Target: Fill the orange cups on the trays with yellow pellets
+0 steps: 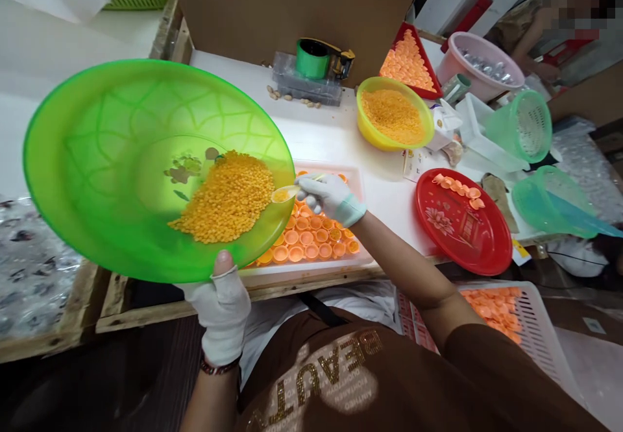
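Observation:
My left hand (221, 315), in a white glove with the thumb tip bare, grips the near rim of a large green plastic basin (107, 127), which is tilted toward me. A heap of yellow-orange beads (233, 195) lies in its lower right part. My right hand (326, 193), gloved in white with a pale green cuff, is closed around a small spoon (285, 193). The spoon's bowl holds some yellow grains and sits at the heap's right edge. Below the right hand, a white tray (361, 182) holds many small orange cups (307, 237), partly hidden by the basin.
A yellow bowl (365, 130) of orange grains stands behind right. Farther back are a red triangular tray (433, 82) of orange pieces, a pink tub (452, 49) and a tape dispenser (314, 59). A red plate (452, 224) lies at right. Another person's arm (530, 36) shows at upper right.

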